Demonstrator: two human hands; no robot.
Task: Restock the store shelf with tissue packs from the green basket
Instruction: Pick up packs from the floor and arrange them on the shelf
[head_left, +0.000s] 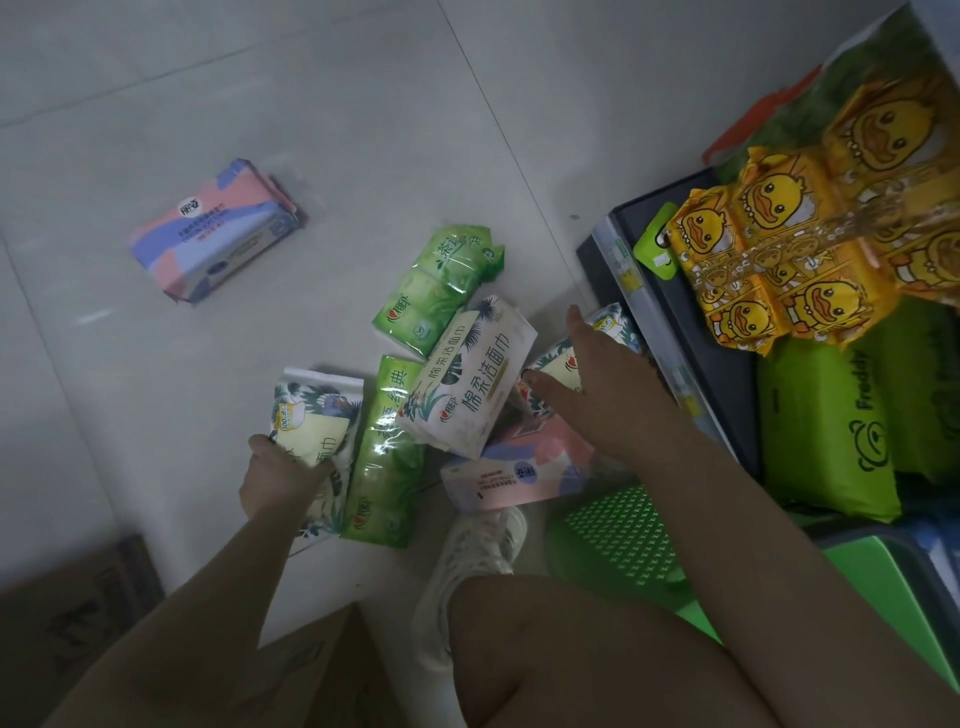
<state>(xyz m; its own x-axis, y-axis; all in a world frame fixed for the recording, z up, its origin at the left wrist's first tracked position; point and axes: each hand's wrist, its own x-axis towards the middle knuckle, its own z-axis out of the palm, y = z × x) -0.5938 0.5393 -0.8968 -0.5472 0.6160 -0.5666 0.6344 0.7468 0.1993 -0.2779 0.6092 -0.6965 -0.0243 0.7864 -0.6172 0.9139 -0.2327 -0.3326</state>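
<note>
Several tissue packs lie on the pale floor beside the low shelf (670, 332). My left hand (275, 483) grips a leaf-print pale-yellow pack (317, 421) at its near end. My right hand (608, 384) holds a second leaf-print pack (561, 364) near the shelf edge, thumb and fingers around it. Between my hands lie a white leaf-print pack (472, 379), two green packs (441, 291) (389, 457) and a pink pack (514, 473). The green basket (618, 540) stands by my right knee, partly behind my arm.
A pink-and-lilac pack (218, 228) lies apart on the floor, upper left. On the shelf sit yellow duck-print packs (789, 260) and large green packs (826, 431). Cardboard boxes (78, 603) lie at lower left. My white shoe (472, 566) and knee are at bottom centre.
</note>
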